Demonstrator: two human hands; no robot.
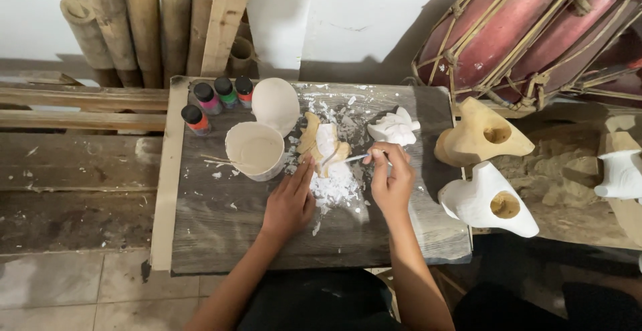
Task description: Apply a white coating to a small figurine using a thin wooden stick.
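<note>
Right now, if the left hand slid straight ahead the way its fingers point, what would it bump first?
Probably the small carved wooden piece, half painted white: the left hand points up the board and its fingertips already seem to rest at its lower edge. Beyond lies the round white lid.

I am looking down at a craft workshop. A paint-spattered wooden board [221,231] holds paint bottles [215,99] and a tub [255,150] of white paint, with carved wooden figures [483,135], bamboo poles [134,23] and drums [528,30] around it.
</note>
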